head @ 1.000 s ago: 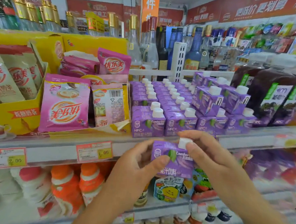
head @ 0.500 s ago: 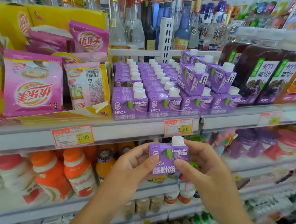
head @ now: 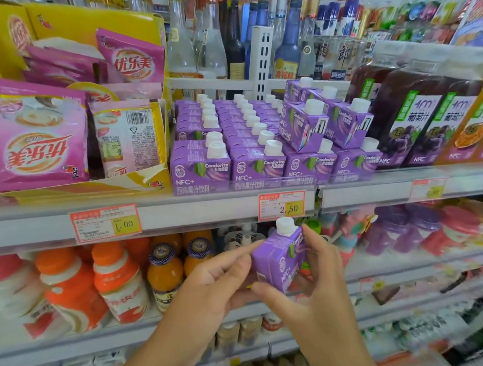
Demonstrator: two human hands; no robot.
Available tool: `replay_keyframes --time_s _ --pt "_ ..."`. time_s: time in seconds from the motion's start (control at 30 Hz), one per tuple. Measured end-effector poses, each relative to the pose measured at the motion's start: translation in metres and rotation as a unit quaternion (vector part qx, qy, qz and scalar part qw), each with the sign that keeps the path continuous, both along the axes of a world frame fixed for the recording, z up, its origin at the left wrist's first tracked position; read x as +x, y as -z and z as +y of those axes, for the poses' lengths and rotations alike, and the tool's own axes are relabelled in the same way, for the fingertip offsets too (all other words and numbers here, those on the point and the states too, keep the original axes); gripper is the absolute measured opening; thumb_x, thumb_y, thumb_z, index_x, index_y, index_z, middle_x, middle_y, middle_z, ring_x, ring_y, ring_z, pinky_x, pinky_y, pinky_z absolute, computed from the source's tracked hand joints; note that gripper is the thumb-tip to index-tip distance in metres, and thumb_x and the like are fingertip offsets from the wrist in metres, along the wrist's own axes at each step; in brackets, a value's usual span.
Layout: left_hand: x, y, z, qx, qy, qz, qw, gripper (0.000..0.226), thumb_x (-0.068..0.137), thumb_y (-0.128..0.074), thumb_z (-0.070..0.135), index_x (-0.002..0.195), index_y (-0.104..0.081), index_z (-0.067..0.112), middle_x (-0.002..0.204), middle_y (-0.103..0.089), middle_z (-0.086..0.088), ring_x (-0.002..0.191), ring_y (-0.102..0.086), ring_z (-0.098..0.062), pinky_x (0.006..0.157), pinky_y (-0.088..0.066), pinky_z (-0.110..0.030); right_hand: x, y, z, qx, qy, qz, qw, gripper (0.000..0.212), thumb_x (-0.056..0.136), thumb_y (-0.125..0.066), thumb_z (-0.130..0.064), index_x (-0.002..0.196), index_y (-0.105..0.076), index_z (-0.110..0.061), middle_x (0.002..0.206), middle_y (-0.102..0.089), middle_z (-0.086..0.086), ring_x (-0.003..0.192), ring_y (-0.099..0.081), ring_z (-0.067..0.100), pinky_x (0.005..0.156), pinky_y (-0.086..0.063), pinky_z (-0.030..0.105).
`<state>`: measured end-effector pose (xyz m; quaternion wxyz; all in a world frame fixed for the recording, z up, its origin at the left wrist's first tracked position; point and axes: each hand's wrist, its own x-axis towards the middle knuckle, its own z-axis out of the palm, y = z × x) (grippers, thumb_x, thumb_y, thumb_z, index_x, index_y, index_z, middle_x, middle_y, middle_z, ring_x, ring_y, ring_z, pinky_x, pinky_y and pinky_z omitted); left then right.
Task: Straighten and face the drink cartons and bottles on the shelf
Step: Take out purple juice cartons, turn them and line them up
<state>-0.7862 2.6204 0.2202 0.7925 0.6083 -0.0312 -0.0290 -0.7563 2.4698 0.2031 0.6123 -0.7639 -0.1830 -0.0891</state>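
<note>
The held carton (head: pixel 279 259) now shows a plain purple corner to the camera, with its printed front swung off to the right; half a second ago that front faced straight out. It has also tipped a little, its white cap leaning left.

It hangs in the air in front of the lower shelf, the cap just below the price tag (head: pixel 281 205) reading "2.50" and close under the shelf edge (head: pixel 204 208). The left hand (head: pixel 213 283) touches the carton's left face with a nearly straight forefinger and the thumb, its lower fingers curled beneath. The right hand (head: pixel 319 282) grips it, thumb pressed to the lower corner and fingers wrapped round the far side.

Above, rows of purple cartons (head: pixel 229 142) run from the shelf's clear front lip back to a white rail, packed side by side. Over the left rows there is open air. On the right rows, tilted cartons (head: pixel 304 127) sit stacked as a second layer, turned corner-on. They stand just beside the dark grape juice bottles (head: pixel 405 117).

The cartons read "Condorita", "NFC+" and "99.9%". The juice bottles read "葡萄汁" and "NFC". Left of the cartons, touching the first row, a torn yellow display box (head: pixel 155 176) holds pink sachets (head: pixel 34 142) marked "优乐美", some upside down. A second tag (head: pixel 106 223) reads "1.00". Below it stand orange-capped bottles (head: pixel 113 288).
</note>
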Motion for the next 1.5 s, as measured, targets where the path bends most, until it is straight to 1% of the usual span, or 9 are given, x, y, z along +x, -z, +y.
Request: replay_keyframes --time_s 0.2,0.37,0.5,0.87,1.03,1.17,1.33,1.43,1.5 --pt "0.007 0.000 0.001 0.076 -0.032 -0.021 0.996 0.047 0.079 -0.063 0.037 0.125 -0.061 0.029 0.121 -0.068 0.012 0.116 -0.062 -0.007 0.096 -0.051 -0.028 -0.006 -0.013 -0.008 0.159 -0.118 0.130 0.972 0.060 0.067 -0.076 -0.034 0.125 -0.060 -0.033 0.118 -0.068 -0.012 0.113 -0.063 0.008 0.081 -0.051 0.015" --pt "0.009 0.001 0.000 0.081 -0.015 0.002 0.997 0.044 0.077 -0.065 0.035 0.120 -0.063 0.026 0.113 -0.073 0.004 0.109 -0.066 -0.013 0.094 -0.052 -0.030 -0.010 -0.014 -0.008 0.113 -0.109 0.139 0.978 0.021 0.092 -0.055 -0.045 0.107 -0.068 -0.050 0.107 -0.070 -0.022 0.104 -0.063 -0.003 0.080 -0.046 0.007" --pt "0.012 0.003 0.000 0.039 -0.079 0.008 0.996 0.054 0.062 -0.075 0.029 0.114 -0.063 0.026 0.106 -0.075 0.002 0.104 -0.069 -0.017 0.079 -0.056 -0.025 -0.002 -0.010 -0.014 0.088 -0.056 0.126 0.987 0.039 0.083 -0.065 -0.035 0.121 -0.058 -0.031 0.109 -0.068 -0.003 0.093 -0.067 0.009 0.071 -0.053 0.018" --pt "0.010 -0.001 0.010 -0.014 -0.058 0.014 0.998 0.044 0.067 -0.068 0.019 0.111 -0.065 0.019 0.101 -0.076 -0.004 0.094 -0.072 -0.013 0.064 -0.057 -0.019 0.006 -0.013 -0.016 0.099 -0.027 0.146 0.984 0.049 0.074 -0.061 -0.029 0.123 -0.061 -0.024 0.089 -0.074 -0.004 0.062 -0.064 0.008 0.052 -0.051 0.020" --pt "0.009 0.001 0.008 0.001 -0.078 -0.002 0.997 0.048 0.064 -0.073 0.023 0.112 -0.065 0.017 0.104 -0.075 -0.003 0.097 -0.072 -0.016 0.070 -0.056 -0.021 0.005 -0.004 -0.008 0.118 -0.019 0.108 0.987 0.050 0.072 -0.071 -0.025 0.119 -0.059 -0.035 0.109 -0.070 -0.001 0.082 -0.071 0.018 0.066 -0.057 0.026" --pt "0.008 0.002 0.005 0.004 -0.074 -0.010 0.997 0.038 0.073 -0.066 0.028 0.109 -0.069 0.015 0.102 -0.075 -0.008 0.096 -0.072 -0.022 0.074 -0.057 -0.025 0.003 -0.002 -0.001 0.041 -0.010 0.056 0.998 0.072 0.055 -0.088 -0.046 0.115 -0.051 -0.059 0.114 -0.046 -0.024 0.095 -0.066 0.014 0.072 -0.055 0.022" --pt "0.008 0.003 0.003 0.025 -0.077 -0.010 0.997 0.023 0.077 -0.059 0.028 0.090 -0.078 0.024 0.095 -0.076 -0.006 0.091 -0.073 -0.019 0.072 -0.058 -0.025 0.004 -0.005 -0.006 0.053 -0.043 0.067 0.995 0.074 0.059 -0.080 -0.043 0.127 -0.051 -0.044 0.115 -0.057 -0.018 0.099 -0.066 0.016 0.077 -0.055 0.025" --pt "0.012 0.001 0.007 0.068 -0.070 -0.023 0.995 0.033 0.078 -0.067 0.031 0.111 -0.071 0.026 0.110 -0.073 0.004 0.104 -0.068 -0.014 0.084 -0.057 -0.031 0.000 -0.007 -0.011 0.136 -0.114 0.135 0.975 0.055 0.073 -0.071 -0.022 0.125 -0.058 -0.032 0.117 -0.067 -0.009 0.102 -0.068 0.016 0.080 -0.055 0.025" --pt "0.013 0.001 0.009 0.094 -0.027 -0.017 0.995 0.048 0.081 -0.071 0.035 0.127 -0.060 0.027 0.120 -0.069 0.010 0.114 -0.063 -0.009 0.091 -0.053 -0.030 -0.003 -0.006 -0.011 0.148 -0.146 0.155 0.966 0.040 0.080 -0.063 -0.024 0.117 -0.067 -0.037 0.120 -0.068 -0.007 0.108 -0.066 0.015 0.081 -0.055 0.026"
